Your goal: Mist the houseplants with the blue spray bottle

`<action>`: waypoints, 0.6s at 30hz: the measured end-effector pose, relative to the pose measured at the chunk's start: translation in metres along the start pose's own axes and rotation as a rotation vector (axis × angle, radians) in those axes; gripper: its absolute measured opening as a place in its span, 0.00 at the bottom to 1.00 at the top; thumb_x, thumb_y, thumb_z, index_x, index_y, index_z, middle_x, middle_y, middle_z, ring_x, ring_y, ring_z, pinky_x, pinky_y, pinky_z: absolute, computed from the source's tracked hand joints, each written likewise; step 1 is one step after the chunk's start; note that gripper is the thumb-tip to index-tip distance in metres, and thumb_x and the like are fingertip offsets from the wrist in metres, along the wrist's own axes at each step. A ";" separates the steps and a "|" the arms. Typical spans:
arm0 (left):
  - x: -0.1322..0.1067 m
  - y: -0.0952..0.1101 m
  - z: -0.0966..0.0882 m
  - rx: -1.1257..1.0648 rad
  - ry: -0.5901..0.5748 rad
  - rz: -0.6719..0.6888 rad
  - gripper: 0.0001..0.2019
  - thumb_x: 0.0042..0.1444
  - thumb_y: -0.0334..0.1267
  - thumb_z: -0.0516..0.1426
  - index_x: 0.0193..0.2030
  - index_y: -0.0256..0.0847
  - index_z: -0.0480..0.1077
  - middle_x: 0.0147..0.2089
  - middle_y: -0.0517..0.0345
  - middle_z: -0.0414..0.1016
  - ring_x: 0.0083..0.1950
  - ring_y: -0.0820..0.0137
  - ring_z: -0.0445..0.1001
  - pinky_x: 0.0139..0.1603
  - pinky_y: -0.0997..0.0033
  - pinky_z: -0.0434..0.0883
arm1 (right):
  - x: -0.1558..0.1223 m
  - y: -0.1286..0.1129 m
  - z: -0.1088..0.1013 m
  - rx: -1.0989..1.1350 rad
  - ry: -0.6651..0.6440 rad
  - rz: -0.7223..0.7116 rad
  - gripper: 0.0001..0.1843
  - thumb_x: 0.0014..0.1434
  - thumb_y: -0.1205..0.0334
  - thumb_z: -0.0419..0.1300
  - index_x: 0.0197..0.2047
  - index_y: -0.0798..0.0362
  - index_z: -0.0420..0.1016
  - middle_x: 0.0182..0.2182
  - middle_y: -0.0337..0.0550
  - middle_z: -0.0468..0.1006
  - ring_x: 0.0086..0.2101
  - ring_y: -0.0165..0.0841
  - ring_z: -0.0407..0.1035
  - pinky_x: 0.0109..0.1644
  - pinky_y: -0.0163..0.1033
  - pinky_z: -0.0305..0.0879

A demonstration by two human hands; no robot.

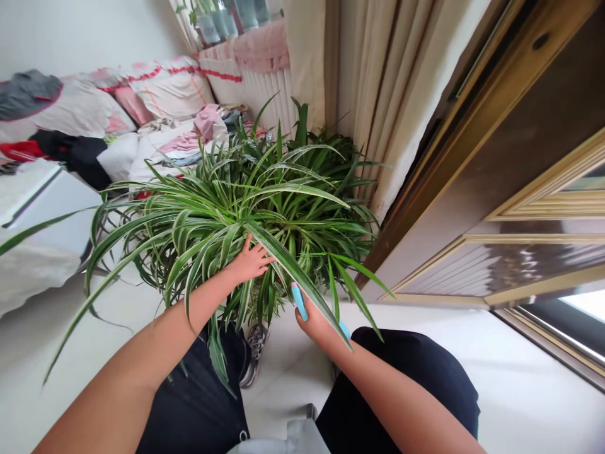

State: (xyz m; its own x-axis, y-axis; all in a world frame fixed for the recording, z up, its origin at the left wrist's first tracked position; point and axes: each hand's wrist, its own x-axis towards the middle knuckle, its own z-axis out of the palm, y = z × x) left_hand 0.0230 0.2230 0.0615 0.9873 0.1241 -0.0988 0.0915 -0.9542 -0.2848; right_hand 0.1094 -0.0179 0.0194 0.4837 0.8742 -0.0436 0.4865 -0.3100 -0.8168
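A large spider plant (227, 202) with long green-and-white striped leaves spreads before me. My left hand (250, 260) reaches in at its near side, fingers spread, touching or just above the leaves. Closer to me and to the right, my right hand (314, 321) is closed around a tool with a light-blue handle (299, 301) and a bit of pink at its upper end. A broad striped leaf (302, 277) crosses in front of this hand and hides its fingers and much of the tool. The tool's working end cannot be made out.
A wooden door (472, 189) and a cream curtain (397, 94) stand to the right. Behind left, a sofa (170, 94) carries clothes and cushions, with a white table (57, 202) before it. My legs in black trousers (198, 391) flank the plant's near side.
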 end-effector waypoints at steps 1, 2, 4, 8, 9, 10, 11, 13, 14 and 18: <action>0.000 0.000 -0.001 -0.004 0.006 -0.001 0.23 0.61 0.41 0.51 0.64 0.53 0.62 0.66 0.48 0.63 0.69 0.49 0.54 0.66 0.32 0.38 | 0.000 0.000 -0.003 -0.016 -0.002 0.004 0.18 0.49 0.72 0.54 0.44 0.51 0.71 0.38 0.48 0.77 0.39 0.40 0.70 0.42 0.40 0.65; -0.001 0.001 -0.003 -0.005 0.011 0.001 0.25 0.61 0.40 0.51 0.65 0.55 0.59 0.67 0.49 0.63 0.69 0.49 0.54 0.66 0.31 0.37 | 0.000 -0.001 -0.005 -0.029 -0.002 0.008 0.17 0.49 0.72 0.55 0.43 0.52 0.71 0.37 0.48 0.77 0.39 0.41 0.70 0.43 0.40 0.64; -0.002 0.002 -0.006 -0.004 0.016 0.013 0.26 0.61 0.38 0.52 0.66 0.57 0.56 0.67 0.50 0.62 0.70 0.50 0.53 0.66 0.30 0.35 | 0.000 -0.001 -0.008 -0.050 0.003 0.022 0.17 0.47 0.72 0.56 0.42 0.53 0.71 0.36 0.48 0.76 0.38 0.41 0.70 0.43 0.41 0.64; -0.004 0.003 -0.009 0.004 0.044 0.030 0.27 0.60 0.37 0.52 0.66 0.58 0.56 0.68 0.52 0.61 0.71 0.51 0.51 0.66 0.30 0.32 | -0.002 0.007 -0.014 -0.043 0.069 0.048 0.18 0.49 0.69 0.56 0.45 0.54 0.70 0.36 0.49 0.76 0.37 0.42 0.71 0.44 0.43 0.65; -0.004 0.003 -0.008 0.015 0.053 0.033 0.27 0.61 0.38 0.52 0.67 0.58 0.55 0.68 0.52 0.61 0.71 0.51 0.50 0.66 0.30 0.32 | -0.002 0.011 -0.015 -0.030 0.098 0.056 0.19 0.50 0.69 0.55 0.47 0.53 0.69 0.38 0.50 0.77 0.39 0.43 0.71 0.45 0.44 0.66; -0.004 0.003 -0.007 0.028 0.057 0.035 0.27 0.61 0.38 0.52 0.67 0.57 0.55 0.68 0.51 0.60 0.70 0.51 0.51 0.66 0.30 0.33 | -0.002 0.015 -0.018 -0.013 0.130 0.065 0.19 0.51 0.68 0.55 0.48 0.52 0.69 0.39 0.50 0.77 0.41 0.43 0.72 0.47 0.44 0.66; -0.003 0.002 -0.005 0.040 0.055 0.034 0.27 0.61 0.38 0.51 0.67 0.56 0.55 0.68 0.50 0.60 0.70 0.51 0.52 0.66 0.30 0.33 | -0.001 0.019 -0.020 0.006 0.160 0.069 0.20 0.52 0.67 0.54 0.50 0.52 0.69 0.41 0.50 0.77 0.43 0.44 0.72 0.48 0.45 0.66; -0.003 0.000 -0.003 0.048 0.037 0.021 0.26 0.61 0.39 0.51 0.66 0.55 0.57 0.67 0.49 0.62 0.69 0.50 0.53 0.66 0.30 0.35 | 0.000 0.028 -0.026 0.043 0.208 0.063 0.23 0.53 0.66 0.53 0.54 0.52 0.68 0.46 0.50 0.76 0.48 0.44 0.71 0.52 0.45 0.66; -0.002 -0.001 -0.003 0.043 0.028 0.013 0.25 0.61 0.39 0.51 0.65 0.55 0.59 0.67 0.50 0.63 0.69 0.50 0.53 0.66 0.31 0.36 | 0.000 0.033 -0.030 0.058 0.224 0.053 0.25 0.53 0.66 0.54 0.55 0.53 0.67 0.49 0.51 0.76 0.51 0.44 0.70 0.55 0.46 0.65; 0.000 -0.005 -0.003 0.012 0.035 0.008 0.23 0.61 0.39 0.51 0.63 0.55 0.63 0.66 0.51 0.64 0.70 0.51 0.52 0.66 0.32 0.35 | 0.002 0.053 -0.044 0.074 0.257 0.037 0.31 0.48 0.68 0.56 0.58 0.54 0.67 0.54 0.49 0.74 0.55 0.46 0.67 0.59 0.48 0.63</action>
State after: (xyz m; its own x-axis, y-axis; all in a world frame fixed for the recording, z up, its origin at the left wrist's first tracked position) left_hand 0.0229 0.2270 0.0658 0.9920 0.1065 -0.0682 0.0818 -0.9519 -0.2954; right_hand 0.1682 -0.0494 0.0011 0.6733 0.7365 0.0657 0.4154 -0.3033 -0.8576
